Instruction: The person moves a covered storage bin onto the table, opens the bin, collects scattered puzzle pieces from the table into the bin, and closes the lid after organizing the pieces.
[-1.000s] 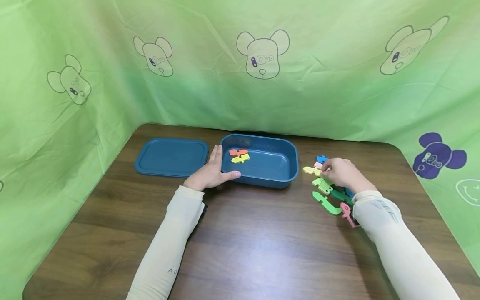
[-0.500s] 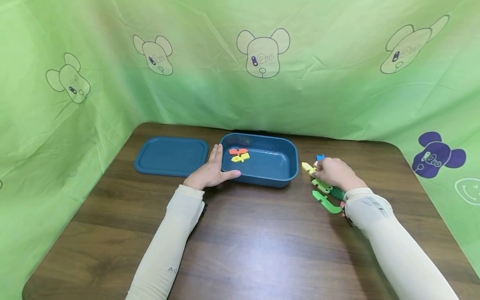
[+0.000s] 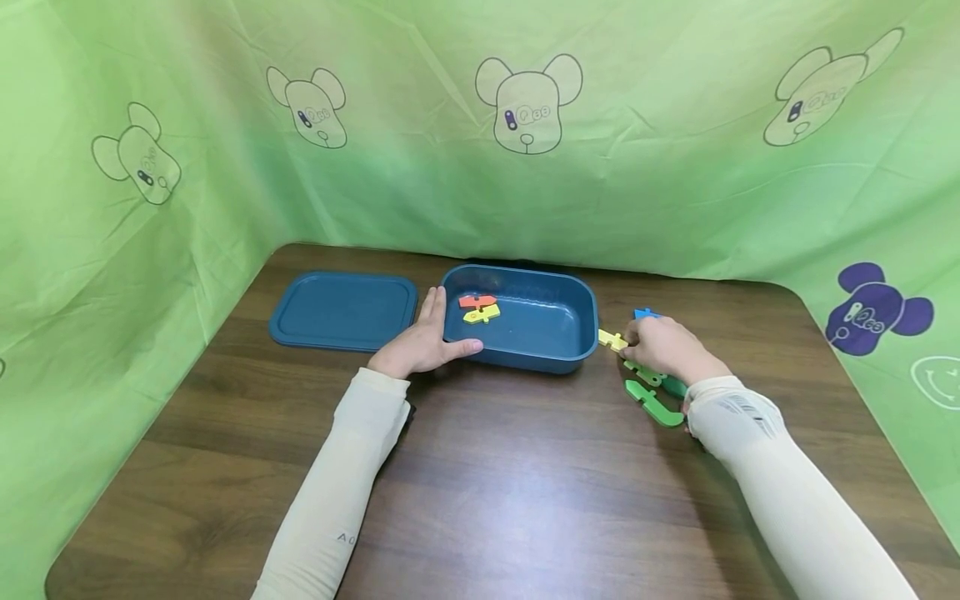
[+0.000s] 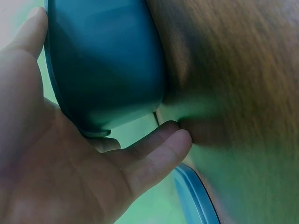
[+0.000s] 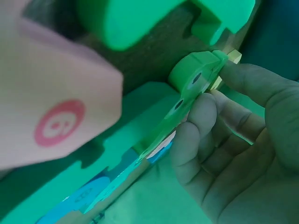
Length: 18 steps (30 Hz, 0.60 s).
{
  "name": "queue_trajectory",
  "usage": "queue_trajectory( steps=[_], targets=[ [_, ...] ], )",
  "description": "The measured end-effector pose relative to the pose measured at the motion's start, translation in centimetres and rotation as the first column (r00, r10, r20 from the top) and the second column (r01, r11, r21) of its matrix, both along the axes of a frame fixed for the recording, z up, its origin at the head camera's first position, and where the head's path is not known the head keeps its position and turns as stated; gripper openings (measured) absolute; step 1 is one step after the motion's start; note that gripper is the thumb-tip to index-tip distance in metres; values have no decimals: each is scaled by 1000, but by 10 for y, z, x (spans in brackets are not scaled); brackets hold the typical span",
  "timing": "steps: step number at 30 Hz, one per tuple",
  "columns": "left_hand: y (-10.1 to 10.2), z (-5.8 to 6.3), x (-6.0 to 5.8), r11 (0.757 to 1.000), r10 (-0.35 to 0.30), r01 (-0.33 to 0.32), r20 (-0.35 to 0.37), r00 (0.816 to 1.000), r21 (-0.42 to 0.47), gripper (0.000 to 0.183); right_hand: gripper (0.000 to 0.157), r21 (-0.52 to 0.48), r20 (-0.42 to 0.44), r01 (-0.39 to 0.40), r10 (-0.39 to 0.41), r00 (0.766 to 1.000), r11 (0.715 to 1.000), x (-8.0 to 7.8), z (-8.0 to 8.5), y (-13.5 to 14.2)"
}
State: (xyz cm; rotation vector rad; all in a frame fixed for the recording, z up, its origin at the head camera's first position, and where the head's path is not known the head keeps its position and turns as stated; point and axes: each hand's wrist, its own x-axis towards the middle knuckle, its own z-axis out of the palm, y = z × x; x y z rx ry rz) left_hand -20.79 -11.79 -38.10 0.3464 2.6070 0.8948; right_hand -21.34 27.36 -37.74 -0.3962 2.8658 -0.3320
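My left hand [image 3: 416,343] rests against the left end of a blue plastic box [image 3: 536,360], fingers straight along its side and thumb over the front rim. Inside lie an orange puzzle piece [image 3: 476,302] and a yellow one [image 3: 491,312]. Just right of the box, my right hand [image 3: 671,346] pinches a pale yellow puzzle piece [image 3: 611,340] between thumb and fingers. In the right wrist view that yellow piece [image 5: 235,56] is mostly hidden behind a light green piece with eyes [image 5: 196,74], which lies right at the fingertips.
Near the right hand lie a curved green piece [image 3: 654,407] and a blue piece [image 3: 645,313]. A pink piece with a red circled numeral [image 5: 79,98] looms close in the right wrist view. The blue lid [image 3: 343,310] lies left of the box, and a green curtain [image 3: 525,200] hangs behind the table.
My right hand has shifted slightly left with the pale yellow piece, whose pointed end has turned and now comes up to the box's right side. The left hand has stayed put.
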Motion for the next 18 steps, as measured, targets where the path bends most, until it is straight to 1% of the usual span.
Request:
queue_trajectory(
  steps=[3, 7, 12, 15, 18],
  targets=[
    [0, 0, 0, 1000, -2, 2, 1, 1000, 2, 119, 10, -6, -17, 7, -7, 1000, 1000, 1, 0, 0],
    [0, 0, 0, 1000, -3, 3, 5, 1000, 5, 119, 11, -45, -54, 29, -31, 998, 999, 3, 2, 4],
    [-1, 0, -1, 1000, -3, 3, 3, 1000, 11, 120, 22, -92, -107, 59, -69, 992, 994, 3, 9, 11],
    [-1, 0, -1, 1000, -3, 2, 5, 1000, 12, 120, 27, -125, -139, 96, -113, 984, 988, 4, 14, 13],
    [-1, 0, 0, 1000, -1, 0, 7, 1000, 13, 120, 28, -180, -169, 136, -167, 971, 974, 5, 20, 10]
  ],
)
